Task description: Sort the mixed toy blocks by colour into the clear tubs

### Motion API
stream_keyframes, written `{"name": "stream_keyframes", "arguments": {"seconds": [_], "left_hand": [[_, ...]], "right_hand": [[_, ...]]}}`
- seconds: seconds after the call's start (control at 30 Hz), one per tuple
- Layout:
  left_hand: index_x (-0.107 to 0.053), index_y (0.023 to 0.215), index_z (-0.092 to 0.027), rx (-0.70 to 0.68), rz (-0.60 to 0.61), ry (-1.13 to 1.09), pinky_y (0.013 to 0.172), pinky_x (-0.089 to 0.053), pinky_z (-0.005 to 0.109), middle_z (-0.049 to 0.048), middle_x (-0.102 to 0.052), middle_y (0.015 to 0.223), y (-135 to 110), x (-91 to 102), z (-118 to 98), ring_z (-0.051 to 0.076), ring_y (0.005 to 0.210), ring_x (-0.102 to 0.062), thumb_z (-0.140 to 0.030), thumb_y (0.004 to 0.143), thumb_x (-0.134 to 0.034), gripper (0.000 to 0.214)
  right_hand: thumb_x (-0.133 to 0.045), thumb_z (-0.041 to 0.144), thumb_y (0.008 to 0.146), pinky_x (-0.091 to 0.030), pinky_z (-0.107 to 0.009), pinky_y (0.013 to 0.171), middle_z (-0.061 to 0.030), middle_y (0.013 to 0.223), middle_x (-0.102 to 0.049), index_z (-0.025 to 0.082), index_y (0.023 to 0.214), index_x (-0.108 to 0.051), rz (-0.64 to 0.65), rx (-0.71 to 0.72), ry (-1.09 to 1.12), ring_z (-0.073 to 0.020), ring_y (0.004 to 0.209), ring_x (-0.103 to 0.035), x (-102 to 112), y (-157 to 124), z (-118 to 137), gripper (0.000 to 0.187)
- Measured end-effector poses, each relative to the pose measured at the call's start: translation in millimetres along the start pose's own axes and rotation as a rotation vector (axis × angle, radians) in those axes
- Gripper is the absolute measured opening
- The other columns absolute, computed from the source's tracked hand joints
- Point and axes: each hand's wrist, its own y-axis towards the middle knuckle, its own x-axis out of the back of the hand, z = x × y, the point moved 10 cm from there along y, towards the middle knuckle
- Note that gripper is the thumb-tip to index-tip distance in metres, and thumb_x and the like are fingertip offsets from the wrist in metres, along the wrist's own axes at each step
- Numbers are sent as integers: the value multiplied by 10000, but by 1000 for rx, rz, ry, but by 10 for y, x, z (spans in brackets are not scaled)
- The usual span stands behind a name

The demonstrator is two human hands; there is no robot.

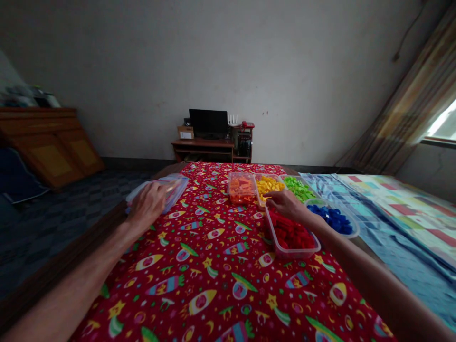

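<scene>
My left hand [147, 205] grips a clear plastic bag [176, 190] near the left edge of the table, and part of the bag is hidden behind it. My right hand [287, 205] hangs over the back rim of a clear plastic tub [292, 254] filled with red plastic bricks [290, 232], its index finger stretched toward the yellow bricks [268, 186]. Nothing shows in that hand. In a row behind it stand orange bricks in a clear tub [241, 188], the yellow ones, green bricks [298, 188] and blue bricks [333, 219].
A red tablecloth with a rocket print [203, 289] covers the table. A blue patterned cloth [370, 213] and a striped quilt [416, 209] lie to the right. A wooden cabinet [50, 147] stands left, and a desk with a monitor [208, 123] stands by the far wall.
</scene>
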Motion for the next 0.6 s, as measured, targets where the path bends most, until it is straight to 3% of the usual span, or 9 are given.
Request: {"name": "stream_keyframes", "arguments": {"seconds": [0.13,0.23,0.3,0.37,0.43,0.53,0.6], "left_hand": [[-603,1105,-156,26,-184,-60,914,-426,324,103,-589,1032,50,378,-110,231,980,-535,-254,892,-332,358],[-620,1047,-172,67,-372,-375,880,-458,323,68,-613,1041,56,676,-259,212,933,-574,-334,838,-472,303],[-630,1033,-181,89,-391,-712,836,-481,313,40,-640,1007,70,726,-459,193,874,-597,-377,763,-592,336],[-632,1039,-200,177,-265,-1195,752,-505,284,13,-665,948,104,558,-755,168,804,-613,-386,714,-649,374],[-643,973,-198,241,-69,-1552,693,-517,263,5,-671,881,122,333,-1229,151,739,-621,-381,654,-705,373],[-646,914,-182,264,129,-1762,663,-527,255,10,-671,818,167,79,-1938,149,704,-635,-368,646,-737,339],[-651,858,-154,234,262,-1779,632,-528,246,22,-679,796,241,-95,-2390,146,668,-637,-339,654,-752,293]], "right_hand": [[-489,192,867,-434,-214,617,-47,772,-733,162,1004,-730,5,22,62,-137,670,-644,4,-69,153,279],[-456,277,920,-464,-239,707,-56,884,-732,171,1115,-687,-6,14,142,-155,779,-657,4,-116,325,320],[-439,351,938,-467,-267,793,-83,1037,-706,173,1215,-624,-105,-12,186,-179,919,-648,95,-134,404,377],[-413,410,946,-459,-282,844,-102,1142,-664,172,1246,-585,-230,-27,220,-192,1008,-620,239,-157,431,419],[-346,454,959,-472,-273,791,-109,1070,-678,153,1159,-613,-310,-51,267,-186,922,-631,390,-194,362,450],[-274,473,960,-459,-234,615,-82,771,-688,122,927,-660,-386,-166,309,-148,647,-599,672,-333,12,522],[-323,438,938,-427,-214,559,-59,667,-663,122,851,-672,-483,-246,228,-130,574,-563,958,-522,-300,478]]}}
